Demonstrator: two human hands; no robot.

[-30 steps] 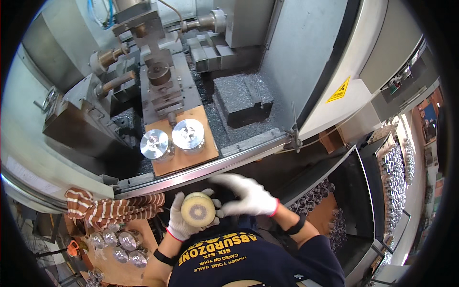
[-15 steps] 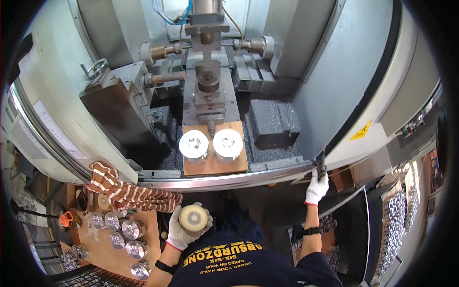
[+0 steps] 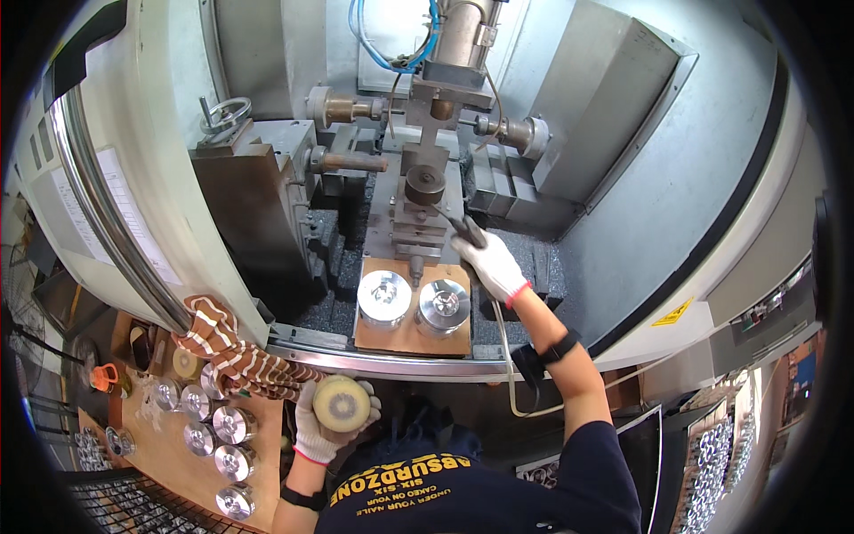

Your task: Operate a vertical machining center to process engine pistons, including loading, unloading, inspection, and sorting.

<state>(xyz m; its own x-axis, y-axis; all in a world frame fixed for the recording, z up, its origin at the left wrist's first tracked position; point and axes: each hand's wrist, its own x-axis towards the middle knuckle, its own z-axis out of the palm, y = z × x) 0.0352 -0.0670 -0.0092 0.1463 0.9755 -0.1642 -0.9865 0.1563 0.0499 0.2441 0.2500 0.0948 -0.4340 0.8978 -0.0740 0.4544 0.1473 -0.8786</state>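
Note:
My left hand (image 3: 313, 438), in a white glove with a red cuff, holds a thick round cream-coloured piece (image 3: 342, 402) with a grey ring at its centre. Its fingers curl round the sides, near the front edge of the machine. My gloved right hand (image 3: 495, 269) reaches inside the machine, closed on a dark air blow gun (image 3: 469, 233). The gun's thin nozzle points toward the round dark fixture (image 3: 424, 183) in the middle. Below that fixture, two shiny round metal parts (image 3: 384, 299) stand side by side on a brown board (image 3: 418, 342).
Horizontal spindles (image 3: 354, 162) flank the fixture. A pale hose (image 3: 508, 363) trails from the gun over the metal sill (image 3: 374, 360). A brown striped cloth (image 3: 240, 356) hangs at the left. Several metal parts (image 3: 233, 463) stand on a tabletop (image 3: 165, 440) at lower left.
My right hand has moved from the right end of the sill into the machine, bringing the air blow gun and hose. My left hand still holds the round piece. The view has shifted.

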